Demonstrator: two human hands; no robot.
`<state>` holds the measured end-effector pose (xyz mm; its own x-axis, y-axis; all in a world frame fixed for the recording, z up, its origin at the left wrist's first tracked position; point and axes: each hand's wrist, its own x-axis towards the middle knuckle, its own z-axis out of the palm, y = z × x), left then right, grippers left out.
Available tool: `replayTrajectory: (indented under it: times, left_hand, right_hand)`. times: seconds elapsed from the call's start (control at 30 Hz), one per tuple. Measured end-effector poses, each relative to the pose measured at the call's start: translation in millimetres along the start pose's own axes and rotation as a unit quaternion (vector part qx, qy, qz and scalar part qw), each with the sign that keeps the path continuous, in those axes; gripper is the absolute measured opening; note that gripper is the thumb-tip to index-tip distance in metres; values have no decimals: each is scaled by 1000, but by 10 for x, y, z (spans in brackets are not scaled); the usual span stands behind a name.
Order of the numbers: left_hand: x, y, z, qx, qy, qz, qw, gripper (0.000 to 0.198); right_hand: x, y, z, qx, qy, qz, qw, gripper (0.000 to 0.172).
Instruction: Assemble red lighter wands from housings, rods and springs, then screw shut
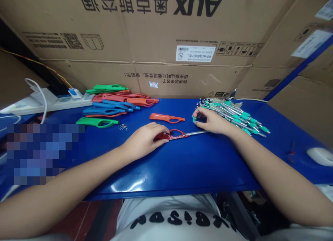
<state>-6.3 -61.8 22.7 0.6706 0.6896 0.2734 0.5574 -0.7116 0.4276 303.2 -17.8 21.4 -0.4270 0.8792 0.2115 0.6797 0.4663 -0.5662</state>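
My left hand point(144, 140) lies over the handle of a red lighter shell point(173, 134) on the blue table point(182, 164), fingers curled on it. A thin metal tube point(195, 133) runs from that shell toward my right hand point(210, 121). The right hand's fingers are pinched on a small green-capped metal part at the edge of a pile of such green-tipped metal tubes point(234, 116). A loose orange shell half point(168, 118) lies just beyond both hands.
A stack of green, blue, red and orange plastic shells point(114, 102) sits at the back left, with small screws point(123, 127) beside it. A white power strip point(47, 104) lies far left. Cardboard boxes point(166, 43) wall the back and right. A white object point(319, 156) rests at the right edge.
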Motion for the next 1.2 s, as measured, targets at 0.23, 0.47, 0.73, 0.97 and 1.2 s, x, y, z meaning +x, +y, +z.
replayTrajectory:
  times: [0.23,0.47,0.73,0.97,1.2]
  left_hand:
    - [-5,-3,3,-5,0,1,1000,19]
    - [0,0,-6,4,1,4,1000,19]
    - [-6,31,-19,-5,7,-5,1000,18]
    - [13,21,19,-55,35,-41,997,21]
    - [20,-4,39,-94,36,-67,993,22]
  right_hand:
    - [-24,-47,-65,-88,41,5,995,33]
    - [28,24,14,-90,19,53,994,29]
    - [-8,-15,-82,-157,32,3,987,27]
    - [-38,-107,-95,-142,-23,-46,989,17]
    - [-89,-475,129,-14,-55,-147,988,10]
